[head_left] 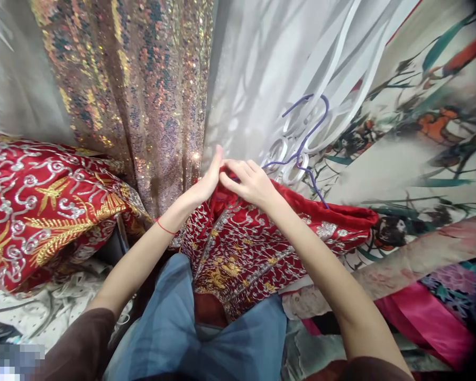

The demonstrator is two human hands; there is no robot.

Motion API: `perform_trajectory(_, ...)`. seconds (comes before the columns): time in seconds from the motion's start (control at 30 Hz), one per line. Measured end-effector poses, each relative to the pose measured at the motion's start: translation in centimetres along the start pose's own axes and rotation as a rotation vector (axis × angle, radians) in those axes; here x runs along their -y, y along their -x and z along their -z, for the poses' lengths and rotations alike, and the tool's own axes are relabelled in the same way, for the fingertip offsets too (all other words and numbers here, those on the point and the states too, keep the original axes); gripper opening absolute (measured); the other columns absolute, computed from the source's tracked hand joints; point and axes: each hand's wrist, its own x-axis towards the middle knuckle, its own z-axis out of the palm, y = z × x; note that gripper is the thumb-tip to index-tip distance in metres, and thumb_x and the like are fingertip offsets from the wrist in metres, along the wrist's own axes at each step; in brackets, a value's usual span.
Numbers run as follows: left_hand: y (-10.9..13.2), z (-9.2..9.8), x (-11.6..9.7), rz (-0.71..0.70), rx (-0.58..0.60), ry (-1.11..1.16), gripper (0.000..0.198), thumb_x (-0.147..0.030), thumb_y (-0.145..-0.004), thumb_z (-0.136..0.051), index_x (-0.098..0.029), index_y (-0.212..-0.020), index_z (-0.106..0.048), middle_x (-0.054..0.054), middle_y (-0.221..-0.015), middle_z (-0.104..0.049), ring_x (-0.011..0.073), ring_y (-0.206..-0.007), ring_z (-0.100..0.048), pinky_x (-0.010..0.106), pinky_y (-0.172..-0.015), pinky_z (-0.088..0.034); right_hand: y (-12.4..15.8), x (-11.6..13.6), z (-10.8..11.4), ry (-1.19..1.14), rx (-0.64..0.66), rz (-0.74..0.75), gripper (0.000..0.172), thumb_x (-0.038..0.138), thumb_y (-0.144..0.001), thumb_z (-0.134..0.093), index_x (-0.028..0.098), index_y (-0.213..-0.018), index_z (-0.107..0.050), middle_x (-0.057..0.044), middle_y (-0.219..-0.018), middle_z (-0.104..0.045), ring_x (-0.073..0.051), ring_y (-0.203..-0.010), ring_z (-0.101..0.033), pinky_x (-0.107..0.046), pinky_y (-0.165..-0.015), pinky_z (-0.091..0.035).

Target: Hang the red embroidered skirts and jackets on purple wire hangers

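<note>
A red embroidered skirt (241,248) with silver and gold stitching hangs over my lap, its smooth red waistband (321,206) running off to the right. At the left end of that band my left hand (210,180) is closed on the cloth, thumb pointing up, the other fingers partly hidden. My right hand (252,182) meets it there, fingers bent and pinching the band's edge. A purple hanger (304,145) stands just right of my right hand, its hook up and its lower arms passing behind or into the waistband.
Another red embroidered garment (51,206) lies bunched at the left. Behind hang a sequined cloth (158,95) and a white fabric (246,79). White hangers (341,90) and a bird-and-leaf print cloth (412,137) fill the right. Pink satin (428,317) lies at the lower right.
</note>
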Motion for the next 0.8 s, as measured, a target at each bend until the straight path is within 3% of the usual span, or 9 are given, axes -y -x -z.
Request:
perform_trajectory(0.13,0.1,0.8,-0.9,0.119,0.003,0.065,0.064,-0.049,-0.103,-0.008,-0.023,-0.125,-0.062,0.006,-0.1,-0.072,0.0247,-0.109,-0.066,0.042,-0.089,-0.056,-0.6,-0.3,-0.2,-0.083,0.026,0.024,0.038,0.013,-0.1,-0.033,0.032,-0.123,-0.055,-0.007,-0.116,-0.061,-0.017,-0.101,-0.055,-0.035,-0.081,-0.046)
perform_trajectory(0.27,0.3,1.7,-0.7,0.261,0.12,0.197,0.086,-0.052,-0.098,0.01,-0.018,-0.122,-0.065,0.01,-0.089,-0.072,0.0249,-0.097,-0.069,0.041,-0.081,-0.058,-1.4,0.3,1.2,-0.203,0.123,0.084,0.032,0.014,-0.097,-0.038,0.031,-0.113,-0.06,-0.005,-0.108,-0.062,-0.015,-0.092,-0.055,-0.033,-0.079,-0.047)
perform_trajectory(0.47,0.5,2.6,0.2,0.17,-0.072,0.109,0.082,-0.068,-0.095,-0.008,-0.015,-0.121,-0.066,0.009,-0.08,-0.071,0.0268,-0.095,-0.07,0.04,-0.082,-0.057,-3.4,1.4,3.7,-0.422,0.14,-0.049,0.019,0.014,-0.092,-0.044,0.021,-0.097,-0.06,-0.003,-0.09,-0.061,-0.012,-0.079,-0.056,-0.027,-0.067,-0.046)
perform_trajectory(0.57,0.6,2.8,0.5,0.133,-0.043,0.103,0.084,-0.068,-0.095,-0.009,-0.013,-0.113,-0.07,0.011,-0.082,-0.074,0.0276,-0.099,-0.069,0.041,-0.086,-0.057,-4.6,0.0,3.8,-0.7,0.021,-0.323,0.014,0.02,-0.095,-0.042,0.019,-0.094,-0.056,0.001,-0.08,-0.056,-0.01,-0.074,-0.057,-0.026,-0.068,-0.049)
perform_trajectory(0.67,0.7,3.0,1.0,0.084,0.156,0.179,0.071,-0.064,-0.097,-0.022,-0.016,-0.106,-0.073,0.011,-0.098,-0.076,0.0261,-0.107,-0.067,0.042,-0.095,-0.054,-6.9,-3.9,2.8,-0.965,-0.099,-0.71,0.019,0.027,-0.099,-0.038,0.015,-0.095,-0.052,0.001,-0.079,-0.051,-0.011,-0.076,-0.062,-0.027,-0.067,-0.051)
perform_trajectory(0.73,0.8,3.2,1.2,0.04,0.27,0.205,0.055,-0.058,-0.096,-0.036,-0.018,-0.105,-0.073,0.01,-0.109,-0.074,0.0242,-0.111,-0.066,0.04,-0.103,-0.049,-8.8,-6.8,1.7,-1.136,-0.08,-0.875,0.017,0.026,-0.097,-0.045,0.012,-0.089,-0.05,0.0,-0.08,-0.049,-0.012,-0.08,-0.065,-0.027,-0.067,-0.052)
perform_trajectory(0.8,1.0,3.3,1.4,-0.004,0.3,0.184,0.046,-0.052,-0.095,-0.043,-0.019,-0.108,-0.072,0.008,-0.117,-0.072,0.0222,-0.115,-0.065,0.038,-0.108,-0.045,-10.4,-8.8,0.5,-1.219,-0.073,-0.961,0.013,0.02,-0.091,-0.057,0.012,-0.084,-0.049,0.0,-0.08,-0.048,-0.013,-0.082,-0.065,-0.03,-0.069,-0.054)
